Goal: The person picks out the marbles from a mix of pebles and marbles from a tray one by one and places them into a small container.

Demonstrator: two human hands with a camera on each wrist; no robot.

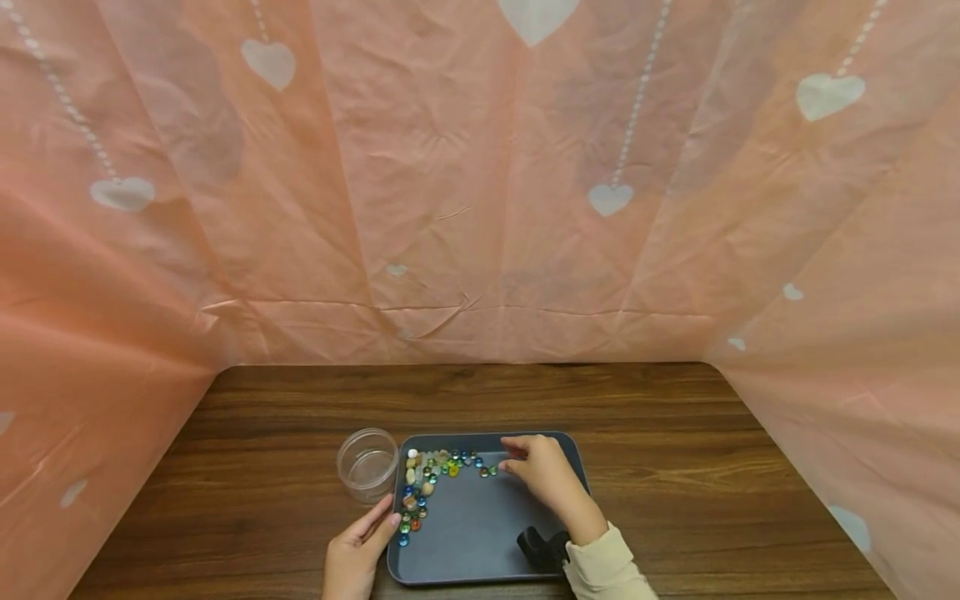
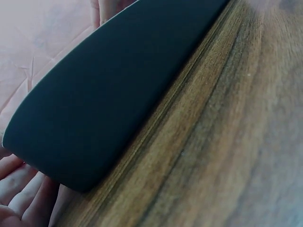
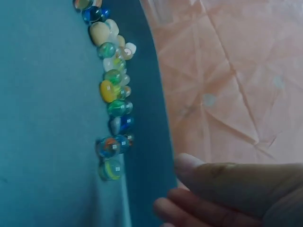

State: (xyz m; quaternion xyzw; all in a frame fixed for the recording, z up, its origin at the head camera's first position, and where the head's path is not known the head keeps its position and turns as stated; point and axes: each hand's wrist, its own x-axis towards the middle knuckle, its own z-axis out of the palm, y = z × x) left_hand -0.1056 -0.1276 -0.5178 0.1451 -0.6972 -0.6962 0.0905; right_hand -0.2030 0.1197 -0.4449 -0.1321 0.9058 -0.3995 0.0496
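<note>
A dark grey tray (image 1: 472, 533) lies on the wooden table (image 1: 675, 467). Several glass marbles and pebbles (image 1: 429, 479) are strung along its far left corner and left side. My right hand (image 1: 508, 457) is inside the tray, its loosely curled fingertips just right of the nearest marbles (image 1: 487, 471); nothing shows between its fingers. The right wrist view has the thumb and fingers (image 3: 208, 184) beside the tray rim (image 3: 147, 118), with the marbles (image 3: 113, 94) ahead. My left hand (image 1: 360, 546) rests with straight fingers against the tray's left edge; its fingers (image 2: 19, 189) sit at the tray corner (image 2: 118, 90).
An empty clear plastic tub (image 1: 367, 465) stands just left of the tray's far corner. A pink sheet with white hearts (image 1: 480, 167) walls in the table at the back and both sides. A black wrist mount (image 1: 540, 546) sits on my right forearm.
</note>
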